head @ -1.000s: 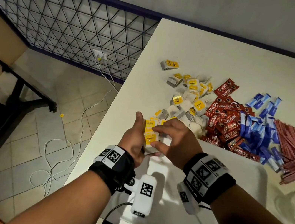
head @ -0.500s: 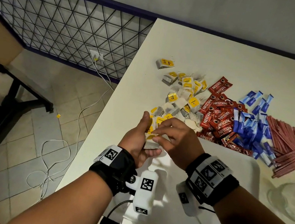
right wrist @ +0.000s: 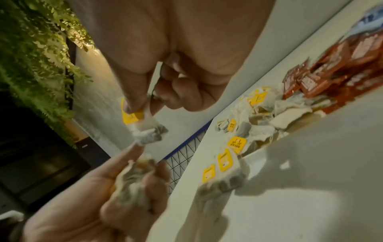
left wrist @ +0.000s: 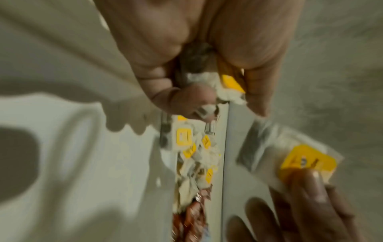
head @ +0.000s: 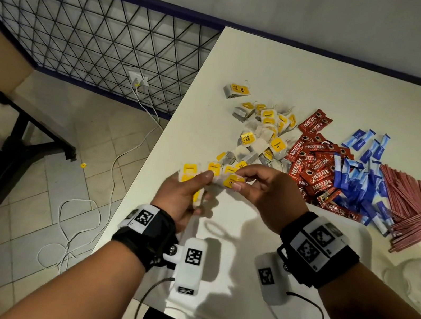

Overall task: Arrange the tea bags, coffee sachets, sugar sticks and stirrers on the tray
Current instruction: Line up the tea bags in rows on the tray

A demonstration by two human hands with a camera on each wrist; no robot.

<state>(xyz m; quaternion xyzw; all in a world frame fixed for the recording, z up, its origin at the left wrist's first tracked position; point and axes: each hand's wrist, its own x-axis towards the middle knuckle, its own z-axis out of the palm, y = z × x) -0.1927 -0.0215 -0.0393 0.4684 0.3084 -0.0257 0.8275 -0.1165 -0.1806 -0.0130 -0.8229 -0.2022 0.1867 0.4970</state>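
Left hand: the left hand point(head: 182, 196) is raised just above the near-left part of the white surface point(head: 313, 87), fingers curled round a small bunch of paper tea bags with yellow tags point(right wrist: 132, 180); its thumb tip points up towards the right hand.
Right hand: the right hand point(head: 267, 194) pinches one white paper tea bag with a yellow tag point(head: 229, 180) between thumb and forefinger, the other fingers loosely curled behind.
Pinched tea bag: held in the air between the two hands, its long axis running roughly left to right in the head view, the tag end at the right hand's fingertips and the pouch end towards the left thumb; whether it touches that thumb cannot be told.
Tea bag pile: loose yellow-tagged tea bags point(head: 262, 134) lie jumbled on the surface just beyond the hands, pointing every way.
Coffee sachets: red Nescafé sachets point(head: 314, 163) heaped right of the tea bags, touching them, most with long axes slanting from near-left to far-right.
Sugar sticks: blue and white paper sticks point(head: 359, 178) right of the sachets, overlapping them, mostly running near to far.
Stirrers: a sheaf of thin pinkish-red stirrers point(head: 418, 210) at the far right, largely parallel, slanting.
Tray: a white tray point(head: 236, 297) lies on the near part of the surface below the wrists.
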